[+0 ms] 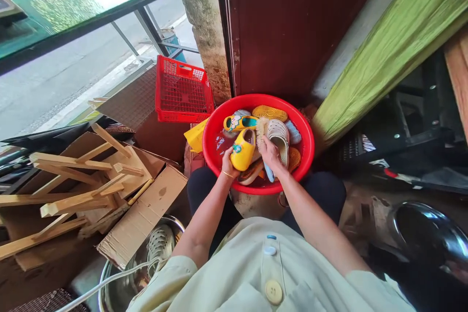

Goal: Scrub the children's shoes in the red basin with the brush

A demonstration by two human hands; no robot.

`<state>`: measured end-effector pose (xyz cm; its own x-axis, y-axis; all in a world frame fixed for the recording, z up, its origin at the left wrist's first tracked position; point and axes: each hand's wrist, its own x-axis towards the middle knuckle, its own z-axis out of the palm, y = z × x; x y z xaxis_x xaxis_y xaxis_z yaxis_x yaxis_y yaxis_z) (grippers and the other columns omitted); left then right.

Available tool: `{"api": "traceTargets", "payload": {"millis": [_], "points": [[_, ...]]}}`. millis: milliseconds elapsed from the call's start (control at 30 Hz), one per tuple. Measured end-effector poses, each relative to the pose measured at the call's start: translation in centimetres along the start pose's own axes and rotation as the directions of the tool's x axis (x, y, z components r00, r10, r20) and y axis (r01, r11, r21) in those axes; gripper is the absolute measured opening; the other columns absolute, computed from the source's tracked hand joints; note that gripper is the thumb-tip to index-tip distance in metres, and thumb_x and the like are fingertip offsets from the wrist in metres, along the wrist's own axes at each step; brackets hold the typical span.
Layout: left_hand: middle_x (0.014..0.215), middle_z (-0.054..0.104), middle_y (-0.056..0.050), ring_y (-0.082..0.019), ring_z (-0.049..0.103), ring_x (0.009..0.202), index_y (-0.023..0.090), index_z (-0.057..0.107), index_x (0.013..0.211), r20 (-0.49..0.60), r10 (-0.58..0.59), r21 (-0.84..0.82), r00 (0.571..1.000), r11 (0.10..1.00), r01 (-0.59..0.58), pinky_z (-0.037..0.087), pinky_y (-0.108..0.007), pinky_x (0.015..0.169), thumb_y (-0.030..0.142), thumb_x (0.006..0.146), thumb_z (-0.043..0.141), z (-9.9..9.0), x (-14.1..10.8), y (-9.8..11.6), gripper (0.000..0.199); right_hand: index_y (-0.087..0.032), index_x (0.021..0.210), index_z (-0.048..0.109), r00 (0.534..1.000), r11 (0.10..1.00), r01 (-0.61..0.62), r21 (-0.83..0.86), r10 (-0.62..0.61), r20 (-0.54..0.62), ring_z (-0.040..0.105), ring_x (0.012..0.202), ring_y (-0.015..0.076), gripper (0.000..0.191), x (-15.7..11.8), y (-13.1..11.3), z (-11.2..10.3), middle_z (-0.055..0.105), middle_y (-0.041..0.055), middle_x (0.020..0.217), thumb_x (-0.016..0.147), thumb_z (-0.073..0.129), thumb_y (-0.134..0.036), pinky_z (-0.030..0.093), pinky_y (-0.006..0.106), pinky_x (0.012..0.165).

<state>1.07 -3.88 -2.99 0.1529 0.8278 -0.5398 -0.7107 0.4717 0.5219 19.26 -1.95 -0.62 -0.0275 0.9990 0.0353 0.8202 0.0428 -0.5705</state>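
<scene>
My left hand (228, 162) is closed around a yellow clog (244, 150) with a blue-green ornament, over the left part of a red basin (306, 168). My right hand (271, 154) grips a scrubbing brush (261, 129) with pale bristles, close to the right side of this clog. Its handle is mostly covered by my fingers. Beyond my hands, another yellow clog (239, 123) with a teal inside lies in the basin. A whitish clog (279, 131) with holes sits just right of the brush, and a yellow sole (269, 112) faces up at the back.
A red plastic crate (185, 88) stands behind the basin to the left. Wooden stool legs (80, 180) and cardboard (146, 214) fill the left side. A steel bowl (109, 280) holding a clog (161, 243) is near my left elbow. Green cloth (387, 44) hangs at right.
</scene>
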Motion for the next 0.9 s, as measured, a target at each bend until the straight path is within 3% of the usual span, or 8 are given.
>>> {"api": "traceTargets", "payload": {"millis": [100, 267, 400, 500, 567, 700, 767, 900], "points": [[0.118, 0.079, -0.014, -0.033, 0.076, 0.109, 0.016, 0.065, 0.138, 0.067, -0.019, -0.158, 0.998, 0.987, 0.029, 0.062, -0.051, 0.094, 0.061, 0.099, 0.048, -0.1, 0.3, 0.6, 0.062, -0.010, 0.155, 0.054, 0.992, 0.989, 0.079, 0.124, -0.066, -0.105, 0.060, 0.137, 0.0242, 0.057, -3.4, 0.4, 1.9, 0.065, 0.0178, 0.149, 0.110, 0.028, -0.032, 0.047, 0.035, 0.114], [0.103, 0.081, -0.011, -0.028, 0.077, 0.100, 0.012, 0.064, 0.139, 0.067, -0.042, -0.278, 0.997, 0.959, 0.059, 0.061, -0.043, 0.096, 0.057, 0.101, 0.051, -0.6, 1.2, 0.5, 0.061, -0.022, 0.155, 0.060, 0.970, 0.969, 0.244, -0.045, -0.243, 0.032, 0.073, 0.095, 0.0243, 0.052, -8.6, -0.9, 3.3, 0.075, 0.0141, 0.112, 0.111, 0.036, -0.036, 0.058, 0.032, 0.085], [0.103, 0.081, -0.012, -0.031, 0.077, 0.102, 0.013, 0.063, 0.140, 0.149, -0.088, -0.253, 0.985, 0.959, 0.124, 0.061, -0.046, 0.094, 0.053, 0.102, 0.048, -0.9, 0.8, 0.5, 0.057, -0.027, 0.156, 0.058, 0.981, 0.969, 0.191, -0.156, -0.183, 0.067, 0.072, 0.086, 0.0234, 0.051, -5.3, -1.4, 0.9, 0.075, 0.0133, 0.115, 0.109, 0.042, -0.035, 0.055, 0.030, 0.075], [0.125, 0.077, -0.018, -0.037, 0.072, 0.120, 0.013, 0.057, 0.147, 0.278, -0.130, -0.181, 0.952, 0.966, 0.185, 0.058, -0.052, 0.098, 0.056, 0.098, 0.052, -0.6, -0.2, 0.7, 0.065, -0.016, 0.153, 0.061, 0.997, 0.996, 0.056, -0.071, -0.059, -0.047, 0.072, 0.101, 0.0261, 0.051, -0.2, -1.2, -1.5, 0.076, 0.0183, 0.121, 0.108, 0.037, -0.025, 0.055, 0.032, 0.086], [0.138, 0.071, -0.021, -0.041, 0.066, 0.131, 0.013, 0.053, 0.151, 0.342, -0.134, -0.133, 0.930, 0.973, 0.189, 0.056, -0.055, 0.102, 0.060, 0.094, 0.056, -0.4, -0.6, 0.7, 0.073, -0.016, 0.146, 0.065, 0.997, 0.996, 0.068, 0.059, -0.065, -0.049, 0.071, 0.109, 0.0261, 0.048, 1.9, -0.9, -2.2, 0.077, 0.0175, 0.125, 0.106, 0.040, -0.024, 0.053, 0.033, 0.095], [0.140, 0.070, -0.019, -0.044, 0.062, 0.136, 0.016, 0.055, 0.147, 0.379, -0.084, -0.096, 0.921, 0.987, 0.130, 0.053, -0.059, 0.106, 0.062, 0.086, 0.065, -0.5, -0.5, 0.4, 0.077, -0.014, 0.138, 0.067, 0.995, 0.952, 0.093, 0.291, -0.075, -0.073, 0.067, 0.122, 0.0261, 0.046, 1.4, -0.4, -1.0, 0.075, 0.0174, 0.132, 0.101, 0.042, -0.026, 0.051, 0.036, 0.105], [0.133, 0.074, -0.018, -0.044, 0.064, 0.133, 0.016, 0.060, 0.140, 0.375, -0.066, -0.082, 0.925, 0.991, 0.104, 0.053, -0.060, 0.107, 0.055, 0.080, 0.071, -0.7, -0.1, 0.1, 0.073, -0.012, 0.140, 0.065, 0.997, 0.932, 0.044, 0.361, -0.017, -0.077, 0.069, 0.119, 0.0264, 0.050, 0.2, 0.1, -0.3, 0.073, 0.0184, 0.133, 0.100, 0.041, -0.029, 0.055, 0.037, 0.102], [0.125, 0.077, -0.016, -0.043, 0.069, 0.125, 0.015, 0.062, 0.134, 0.380, -0.003, -0.012, 0.925, 1.000, 0.008, 0.054, -0.059, 0.107, 0.037, 0.066, 0.081, -1.1, 0.4, 0.1, 0.074, -0.014, 0.156, 0.050, 0.981, 0.797, -0.184, 0.575, 0.183, 0.061, 0.073, 0.074, 0.0227, 0.068, -0.7, 1.7, -1.6, 0.077, 0.0109, 0.103, 0.097, 0.044, -0.048, 0.061, 0.035, 0.069]]}}
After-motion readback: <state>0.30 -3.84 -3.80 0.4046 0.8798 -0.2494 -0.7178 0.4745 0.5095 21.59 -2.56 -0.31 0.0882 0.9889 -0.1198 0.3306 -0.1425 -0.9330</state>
